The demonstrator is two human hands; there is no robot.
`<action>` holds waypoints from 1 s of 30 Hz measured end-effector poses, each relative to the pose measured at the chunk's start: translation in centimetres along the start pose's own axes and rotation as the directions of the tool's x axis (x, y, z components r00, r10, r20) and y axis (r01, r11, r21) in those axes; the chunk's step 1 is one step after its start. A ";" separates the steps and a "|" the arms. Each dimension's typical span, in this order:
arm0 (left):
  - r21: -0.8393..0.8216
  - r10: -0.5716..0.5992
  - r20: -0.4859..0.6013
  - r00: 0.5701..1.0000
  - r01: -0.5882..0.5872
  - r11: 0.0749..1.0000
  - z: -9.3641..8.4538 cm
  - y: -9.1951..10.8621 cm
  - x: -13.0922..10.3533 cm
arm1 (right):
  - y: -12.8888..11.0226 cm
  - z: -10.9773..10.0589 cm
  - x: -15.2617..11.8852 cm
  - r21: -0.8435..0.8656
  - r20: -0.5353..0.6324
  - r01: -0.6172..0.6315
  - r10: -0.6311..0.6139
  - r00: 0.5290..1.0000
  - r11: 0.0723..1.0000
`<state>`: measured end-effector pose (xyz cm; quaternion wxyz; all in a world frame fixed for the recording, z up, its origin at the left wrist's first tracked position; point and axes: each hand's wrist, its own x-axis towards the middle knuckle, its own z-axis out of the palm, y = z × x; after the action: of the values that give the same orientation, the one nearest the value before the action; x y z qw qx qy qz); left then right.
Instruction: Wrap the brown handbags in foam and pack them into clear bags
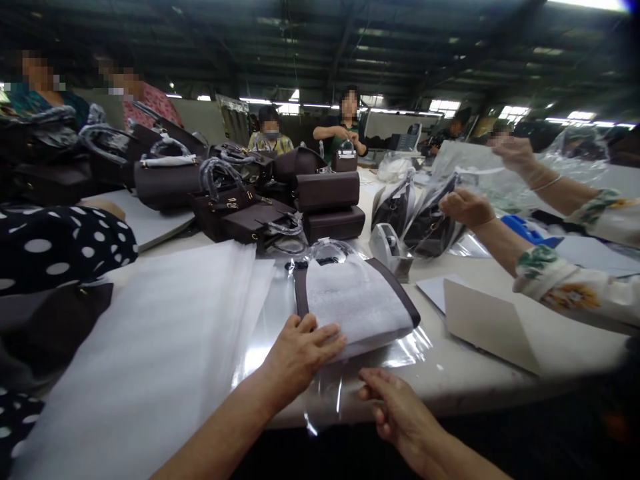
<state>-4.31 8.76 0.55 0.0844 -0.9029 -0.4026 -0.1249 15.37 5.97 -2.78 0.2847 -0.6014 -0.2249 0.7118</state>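
Note:
A dark brown handbag [395, 283] lies on its side before me, with a white foam sheet [355, 300] over its upper face. Clear film covers its handles [330, 252]. Beneath it a clear plastic bag [320, 393] is spread, drooping over the table's front edge. My left hand [305, 353] rests on the near left part of the foam sheet, fingers stretched out. To the right, low by the plastic's near edge, my right hand [400, 407] has thumb and fingertips pinched together. Whether they grip the thin plastic is hard to see.
Left of the handbag lies a stack of white foam sheets [165, 333]. Behind stand several brown handbags [327, 190] and a tape dispenser [390, 250]. Grey card [485, 320] lies at right. A co-worker's hands [467, 207] reach in from the right; a polka-dot sleeve [65, 243] is at left.

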 end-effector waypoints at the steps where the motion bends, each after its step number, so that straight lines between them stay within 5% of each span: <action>1: -0.001 0.003 0.008 1.000 -0.003 1.000 0.0 -0.1 0.1 | 0.5 -0.3 0.3 -0.006 0.008 0.027 -0.027 1.000 1.000; 8: 0.010 0.018 0.013 1.000 -0.019 1.000 -0.3 -0.1 0.3 | 1.6 0.3 1.9 -0.048 0.097 0.231 -0.226 0.969 0.972; 12: 0.002 0.002 0.017 1.000 -0.002 1.000 0.0 -0.1 0.3 | 2.1 1.8 2.7 0.012 0.042 0.290 -0.290 0.956 0.957; 21: 0.058 0.092 0.092 0.991 -0.098 0.994 -0.6 -0.3 -0.1 | 3.4 2.3 3.9 0.076 -0.030 0.302 -0.301 0.953 0.950; 28: 0.103 0.134 0.103 0.986 -0.145 0.984 -0.4 -0.2 -0.2 | 2.6 1.4 3.4 -0.164 0.223 0.499 -0.461 0.859 0.851; 30: 0.101 0.147 0.109 0.983 -0.158 0.982 -0.2 -0.2 -0.3 | 2.5 1.0 3.9 -0.218 0.218 0.514 -0.472 0.854 0.830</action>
<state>-4.70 8.63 0.63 0.1223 -0.9303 -0.3423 -0.0499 13.56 6.75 -7.06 0.3566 -0.4983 -0.4882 0.6214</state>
